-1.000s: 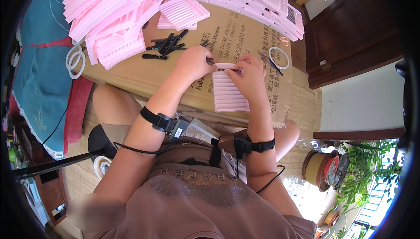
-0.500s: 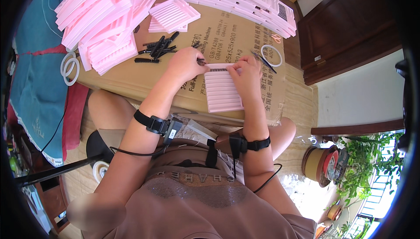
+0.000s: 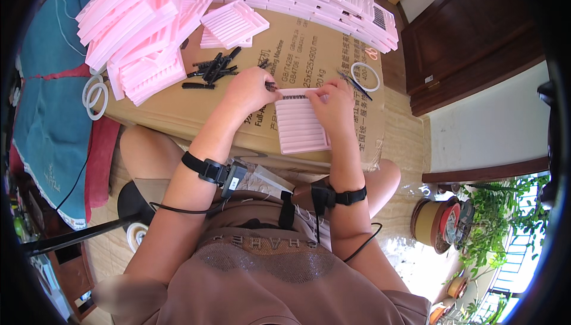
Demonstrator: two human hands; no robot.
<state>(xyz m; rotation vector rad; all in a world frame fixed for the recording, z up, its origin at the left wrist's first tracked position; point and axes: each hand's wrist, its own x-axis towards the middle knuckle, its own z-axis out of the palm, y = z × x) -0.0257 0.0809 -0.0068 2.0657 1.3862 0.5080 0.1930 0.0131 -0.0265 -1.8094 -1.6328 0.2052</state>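
Note:
A pink slotted tray (image 3: pixel 300 126) lies on the cardboard box in front of me, its grooves running across. A short black fringed strip (image 3: pixel 294 96), like a strip of false lashes, sits in its top groove. My left hand (image 3: pixel 253 90) is closed at the tray's upper left corner, with several dark fringed strips (image 3: pixel 270 86) held between its fingers. My right hand (image 3: pixel 334 104) has thumb and fingers pinched on the upper right part of the tray, at the end of the strip. A heap of black strips (image 3: pixel 213 68) lies beyond my left hand.
The cardboard box (image 3: pixel 229 126) serves as the work surface. Stacked pink trays (image 3: pixel 134 22) stand at the far left, and a long row of filled trays (image 3: pixel 333 1) at the back. Tweezers (image 3: pixel 357 86), a white ring (image 3: pixel 365 76) and pink-handled scissors (image 3: pixel 372 53) lie at the right.
The view has shifted slightly. Both hands stay at the tray's upper edge, with only small finger movements at the strip.

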